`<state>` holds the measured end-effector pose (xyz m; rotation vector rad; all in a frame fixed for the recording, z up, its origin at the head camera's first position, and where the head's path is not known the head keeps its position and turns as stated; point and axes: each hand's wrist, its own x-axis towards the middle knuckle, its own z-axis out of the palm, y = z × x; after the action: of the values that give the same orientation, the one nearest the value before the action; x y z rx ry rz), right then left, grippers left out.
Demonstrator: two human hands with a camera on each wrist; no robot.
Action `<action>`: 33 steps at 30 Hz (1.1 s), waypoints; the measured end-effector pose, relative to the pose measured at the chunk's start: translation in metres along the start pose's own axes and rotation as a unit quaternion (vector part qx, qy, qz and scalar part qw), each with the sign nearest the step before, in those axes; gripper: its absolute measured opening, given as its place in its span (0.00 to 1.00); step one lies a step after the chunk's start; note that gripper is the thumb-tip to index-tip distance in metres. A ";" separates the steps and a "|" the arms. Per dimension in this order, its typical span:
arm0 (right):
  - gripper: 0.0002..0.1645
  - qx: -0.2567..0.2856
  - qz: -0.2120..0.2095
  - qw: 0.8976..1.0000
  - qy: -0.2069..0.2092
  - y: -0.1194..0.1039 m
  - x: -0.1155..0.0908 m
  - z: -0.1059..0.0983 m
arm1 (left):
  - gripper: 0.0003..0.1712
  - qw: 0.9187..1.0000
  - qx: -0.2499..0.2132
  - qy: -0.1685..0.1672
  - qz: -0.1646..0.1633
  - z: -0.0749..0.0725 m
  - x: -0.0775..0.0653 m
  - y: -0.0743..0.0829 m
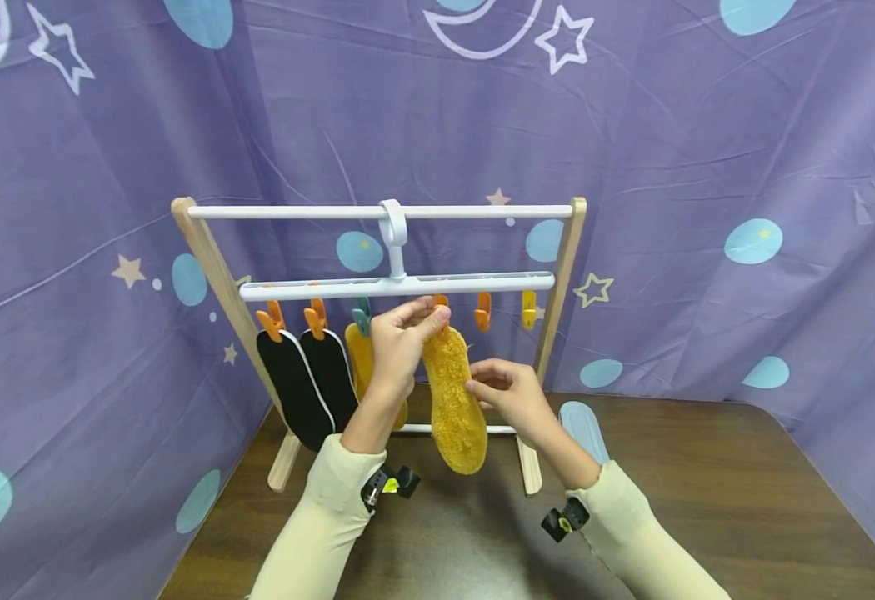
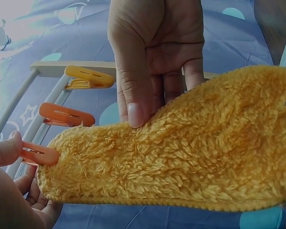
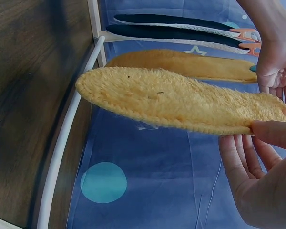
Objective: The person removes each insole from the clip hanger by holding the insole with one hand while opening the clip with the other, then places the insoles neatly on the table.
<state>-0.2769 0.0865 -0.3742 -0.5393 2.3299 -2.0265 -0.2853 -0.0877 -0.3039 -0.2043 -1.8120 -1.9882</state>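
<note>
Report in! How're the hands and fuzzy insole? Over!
Left hand pinches orange clip. Right hand pinches edge of fuzzy yellow insole. Nothing visibly in the way.

Left fingers (image 1: 412,310) high; right fingers (image 1: 493,367) lower

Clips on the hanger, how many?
6: two orange clips holding black insoles, a teal clip on one yellow insole, an orange clip in the left hand, then a bare orange clip and a yellow clip at the right end. The left hand could hide another.

A brown wood-grain table (image 1: 715,508) carries a wood-and-white rack (image 1: 482,212), standing on its far left part, and a partly hidden light-blue insole (image 1: 583,427) just right of that.
</note>
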 end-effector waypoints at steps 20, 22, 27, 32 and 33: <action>0.13 0.009 0.011 1.000 -0.004 0.000 0.001 0.001 | 0.16 0.999 -0.006 0.029 -0.022 0.001 0.001 0.002; 0.13 0.011 0.011 1.000 -0.004 0.000 0.001 0.001 | 0.16 0.999 -0.007 0.031 -0.022 0.001 0.002 0.002; 0.14 0.018 0.016 1.000 -0.006 0.002 0.000 0.002 | 0.15 0.999 -0.008 0.032 -0.020 0.001 0.002 0.001; 0.14 0.022 0.020 1.000 -0.005 0.002 0.000 0.002 | 0.15 0.999 -0.008 0.035 -0.020 0.001 0.002 -0.001; 0.14 0.023 0.021 1.000 -0.005 0.002 0.000 0.002 | 0.15 0.999 -0.007 0.035 -0.021 0.001 0.001 -0.001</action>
<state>-0.2766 0.0848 -0.3769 -0.4940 2.2628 -2.0500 -0.2872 -0.0868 -0.3042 -0.1002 -1.7712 -2.0119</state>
